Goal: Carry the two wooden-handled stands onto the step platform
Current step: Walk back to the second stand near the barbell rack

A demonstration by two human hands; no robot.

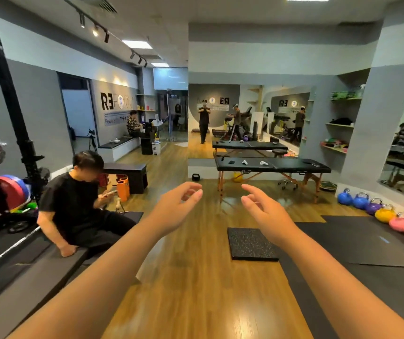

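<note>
Both my arms reach forward over the wooden floor. My left hand (175, 207) is held out with loosely bent fingers and holds nothing. My right hand (265, 210) mirrors it, fingers relaxed and empty. A small wooden-handled stand (118, 203) sits on the floor at the left, beside the seated person and the orange roller. A second such stand does not show. A black speckled square pad (252, 243) lies flat on the floor just below my right hand. Whether that pad is the step platform, I cannot tell.
A person in black (73, 211) sits on the grey mats at left, looking at a phone. An orange foam roller (123, 189) stands nearby. A black massage table (273, 165) is ahead. Coloured kettlebells (382, 212) line the right wall beside a dark mat (357, 243).
</note>
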